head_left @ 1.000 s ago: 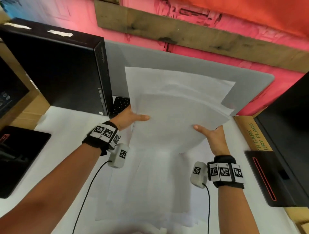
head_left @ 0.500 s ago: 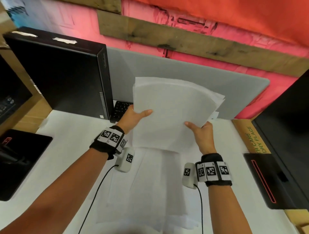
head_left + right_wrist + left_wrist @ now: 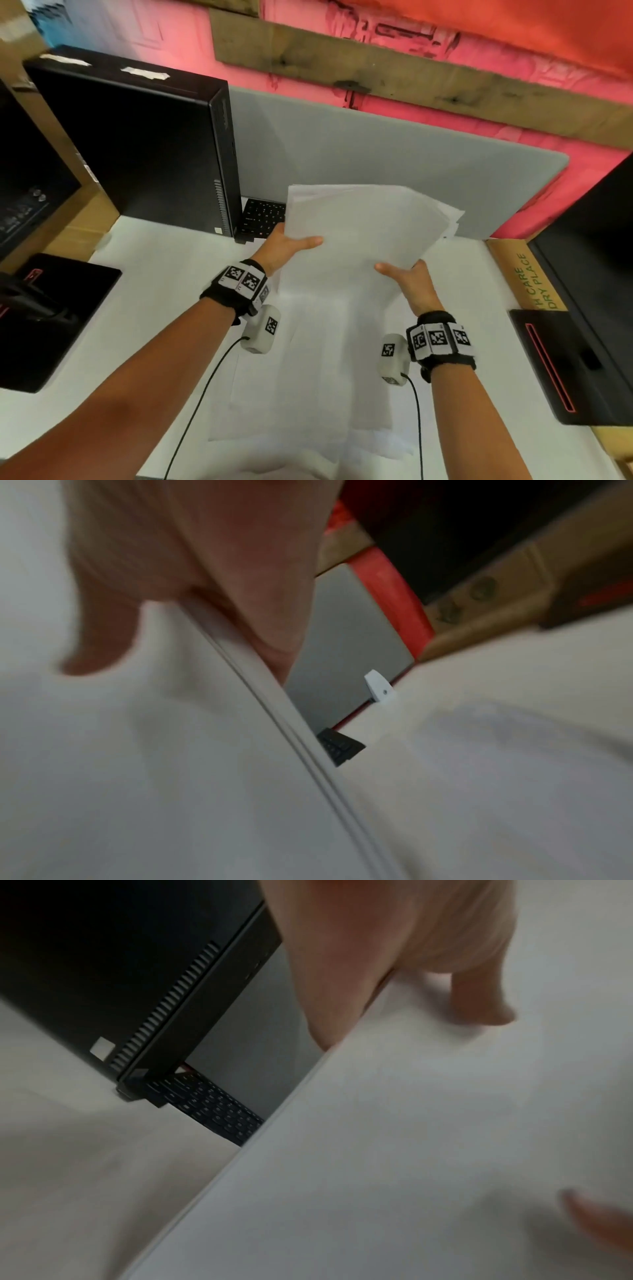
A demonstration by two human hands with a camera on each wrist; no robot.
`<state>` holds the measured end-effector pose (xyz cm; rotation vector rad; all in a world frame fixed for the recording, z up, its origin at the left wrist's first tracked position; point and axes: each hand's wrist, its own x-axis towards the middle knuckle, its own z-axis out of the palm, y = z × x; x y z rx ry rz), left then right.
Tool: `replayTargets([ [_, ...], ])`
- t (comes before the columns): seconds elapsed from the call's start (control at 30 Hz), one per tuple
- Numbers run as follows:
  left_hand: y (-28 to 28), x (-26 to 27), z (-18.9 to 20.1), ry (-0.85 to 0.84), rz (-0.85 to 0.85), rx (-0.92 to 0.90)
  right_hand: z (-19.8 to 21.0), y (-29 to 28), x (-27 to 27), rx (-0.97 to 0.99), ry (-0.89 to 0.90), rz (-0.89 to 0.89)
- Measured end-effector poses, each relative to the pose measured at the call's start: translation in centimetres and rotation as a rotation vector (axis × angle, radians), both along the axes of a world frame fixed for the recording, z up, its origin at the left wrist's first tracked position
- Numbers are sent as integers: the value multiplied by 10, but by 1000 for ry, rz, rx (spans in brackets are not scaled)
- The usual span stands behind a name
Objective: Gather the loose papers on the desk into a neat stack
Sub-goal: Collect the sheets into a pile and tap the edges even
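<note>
In front of the grey divider (image 3: 394,154), the left hand (image 3: 284,248) and right hand (image 3: 412,282) each pinch the paper bundle (image 3: 363,236), its far edges uneven; more sheets (image 3: 308,377) remain on the worktop (image 3: 154,274).

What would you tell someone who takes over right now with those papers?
Left hand: holds the left edge of the paper bundle, thumb on top.
Right hand: holds its lower right edge.
The bundle is lifted above the desk, and its far edges are fanned and uneven.
More sheets lie on the desk below.
Done: part gathered.
Left: square the bundle, probably by tapping it, then collect the rest.
</note>
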<state>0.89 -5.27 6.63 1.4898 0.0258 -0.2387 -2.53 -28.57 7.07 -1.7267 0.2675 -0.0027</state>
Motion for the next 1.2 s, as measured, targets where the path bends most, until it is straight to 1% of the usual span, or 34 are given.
replayTargets([
  [0.03,-1,3,-2,18,31,-3,-5,2,2,-9,34,-37],
  [0.1,-1,7,-2,-16,58,-16,-6,1,7,-27,21,-114],
  [0.17,6,5,-6,-50,98,-50,-9,-9,8,-50,-4,-145],
  [0.2,12,3,-15,-39,149,-32,-14,-16,8,-72,14,-153],
  [0.23,20,0,-29,-16,210,43,-22,-22,8,-104,47,-152],
  [0.27,29,-4,-47,19,263,189,-33,-26,7,-151,112,-152],
  [0.3,38,-8,-67,80,284,386,-46,-28,2,-196,187,-151],
  [0.37,53,-22,-102,302,234,758,-74,-29,-9,-309,337,-179],
  [0.4,58,-30,-112,406,216,879,-90,-29,-15,-365,407,-192],
  [0.43,61,-38,-119,479,214,953,-104,-26,-21,-423,464,-192],
  [0.47,63,-44,-122,506,229,991,-113,-23,-26,-473,515,-191],
  [0.5,63,-47,-125,500,252,993,-117,-19,-30,-515,546,-195],
  [0.53,62,-48,-128,477,267,970,-120,-15,-31,-514,557,-196],
  [0.67,59,-43,-135,380,288,798,-118,-3,-29,-396,475,-109],
  [0.77,57,-44,-139,332,295,799,-117,5,-31,-414,414,-87],
  [0.83,54,-46,-143,315,298,808,-115,11,-33,-366,375,-51],
  [0.93,55,-47,-147,283,311,798,-111,22,-31,-256,359,20],
  [1.07,62,-48,-152,237,306,734,-118,27,-22,-259,368,77],
  [1.1,64,-49,-152,229,307,716,-117,28,-22,-228,353,75],
  [1.2,66,-51,-154,202,312,672,-115,24,-23,-152,234,-1],
])
